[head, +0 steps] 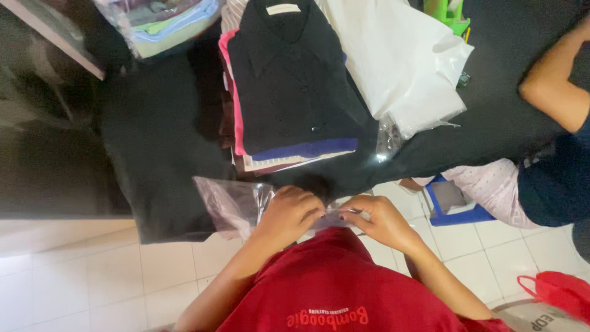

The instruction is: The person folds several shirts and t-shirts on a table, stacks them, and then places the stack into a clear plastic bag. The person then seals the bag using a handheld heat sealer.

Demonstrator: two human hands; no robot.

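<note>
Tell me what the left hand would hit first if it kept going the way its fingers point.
The left hand points right, toward the right hand, both pinching the clear plastic bag. Going on, its fingertips would probably meet the right hand's fingers almost at once. Depth is hard to judge.

Both hands close together before chest: left hand (289, 212) fingers curled, right hand (380, 220) pinching, forearms bent inward.

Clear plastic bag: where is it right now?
In the head view, the clear plastic bag sits low and left of centre, pinched at its edge by the left hand and right hand, just below the stack of folded shirts.
</note>
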